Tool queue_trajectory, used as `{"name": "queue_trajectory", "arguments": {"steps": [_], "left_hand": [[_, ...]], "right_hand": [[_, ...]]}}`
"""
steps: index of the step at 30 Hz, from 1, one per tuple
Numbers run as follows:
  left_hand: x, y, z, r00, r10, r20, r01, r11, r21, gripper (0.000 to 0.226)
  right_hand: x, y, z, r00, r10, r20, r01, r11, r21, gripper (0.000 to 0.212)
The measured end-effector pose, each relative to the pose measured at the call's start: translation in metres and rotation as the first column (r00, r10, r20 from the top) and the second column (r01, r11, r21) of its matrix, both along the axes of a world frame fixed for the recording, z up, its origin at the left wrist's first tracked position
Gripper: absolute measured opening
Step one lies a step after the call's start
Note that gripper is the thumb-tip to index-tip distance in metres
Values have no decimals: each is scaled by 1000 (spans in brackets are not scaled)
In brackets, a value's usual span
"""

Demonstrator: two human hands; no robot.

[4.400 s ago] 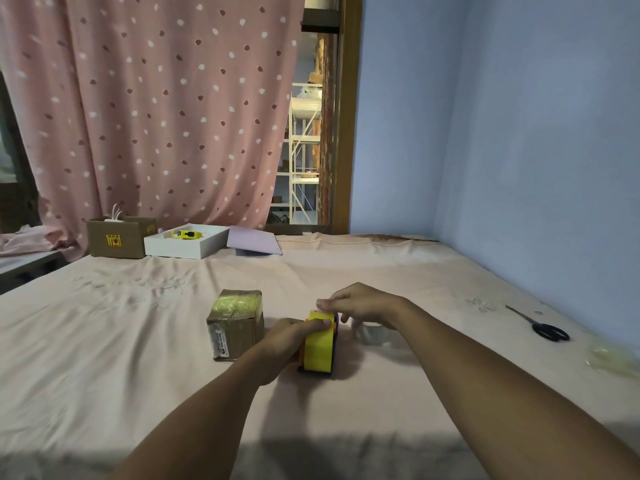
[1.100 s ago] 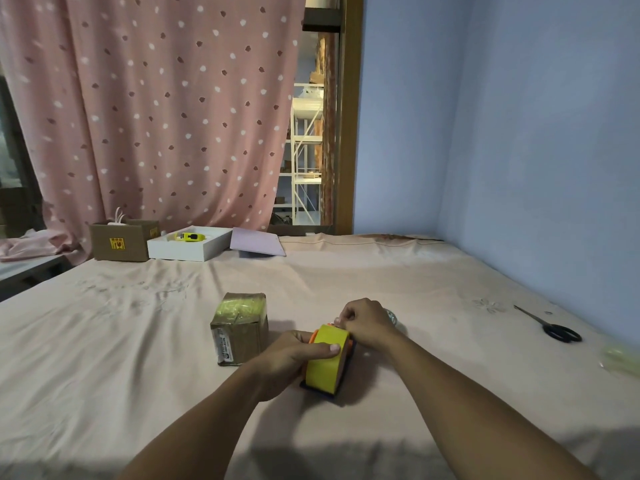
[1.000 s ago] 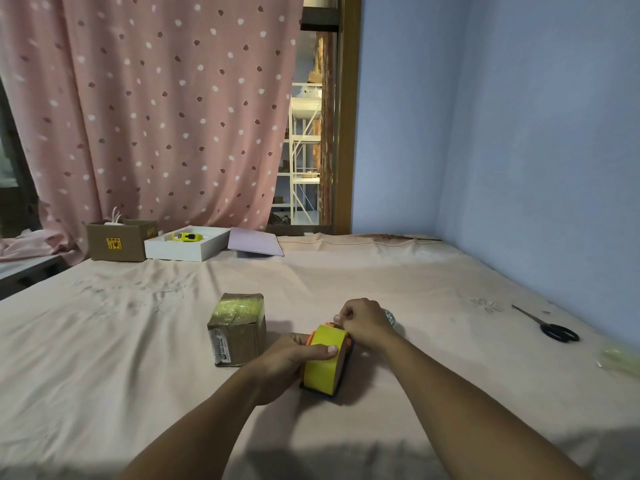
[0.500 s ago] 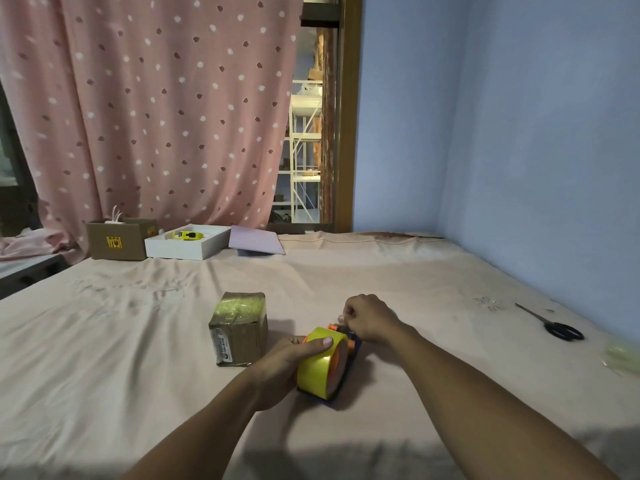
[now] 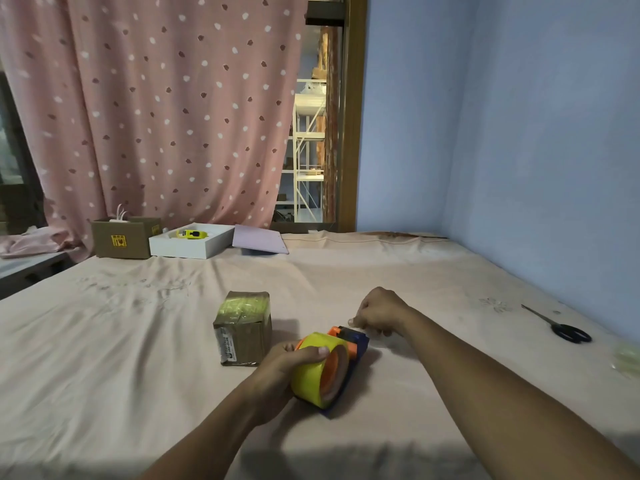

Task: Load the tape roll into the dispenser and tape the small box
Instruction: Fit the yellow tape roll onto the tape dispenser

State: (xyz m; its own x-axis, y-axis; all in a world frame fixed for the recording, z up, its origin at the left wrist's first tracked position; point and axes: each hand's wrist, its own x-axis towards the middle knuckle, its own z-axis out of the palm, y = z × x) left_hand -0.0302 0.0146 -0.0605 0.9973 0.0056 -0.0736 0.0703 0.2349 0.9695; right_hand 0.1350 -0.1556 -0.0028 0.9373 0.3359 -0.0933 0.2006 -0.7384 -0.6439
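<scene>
A yellow tape roll (image 5: 313, 370) sits on the orange hub of a blue tape dispenser (image 5: 353, 348), which rests tilted on the pink bed sheet. My left hand (image 5: 282, 367) grips the roll from the left, thumb across its top. My right hand (image 5: 379, 311) is closed at the dispenser's far end, fingertips pinched just above it; what they pinch is too small to tell. The small brown box (image 5: 244, 329), with greenish tape across its top, stands just left of my left hand, apart from it.
Black scissors (image 5: 562, 325) lie far right near the blue wall. A crumpled clear tape scrap (image 5: 627, 356) is at the right edge. At the back left stand a cardboard box (image 5: 121, 239), a white tray (image 5: 192, 242) and a lilac lid (image 5: 259, 240).
The dispenser with the yellow roll has tipped over toward the right, showing the roll's orange hub. My right hand has moved away along the dispenser to its far end.
</scene>
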Motion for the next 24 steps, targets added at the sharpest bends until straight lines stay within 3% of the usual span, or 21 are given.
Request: {"name": "queue_trajectory", "arguments": {"steps": [4,7,10,13,15,18,20,24], "left_hand": [[0,-3,7,996,29,86,-23,997,-77,47],[2,-1,26,985,29,169,-11,994,-109,49],[1,-5,48,976,20,216,0,996,-93,34],[2,-16,64,962,28,273,-3,996,-91,32],[3,-19,75,951,55,306,-26,995,-101,36],[5,-18,93,946,85,313,-60,994,-88,40],[7,-17,98,943,93,319,-68,994,-88,36],[7,-17,101,943,141,302,-109,986,-122,27]], "right_hand": [[-2,2,11,960,-20,-280,88,968,233,8],[-5,1,19,875,46,-483,181,892,413,16],[-5,-1,12,781,101,-616,390,691,608,24],[-8,3,-4,720,84,-688,597,429,678,24],[-18,4,-10,723,98,-684,617,354,703,32],[-31,3,-8,799,184,-572,494,342,800,38],[-34,4,3,830,246,-501,415,328,848,18],[-40,7,19,796,448,-407,297,296,908,58]]}}
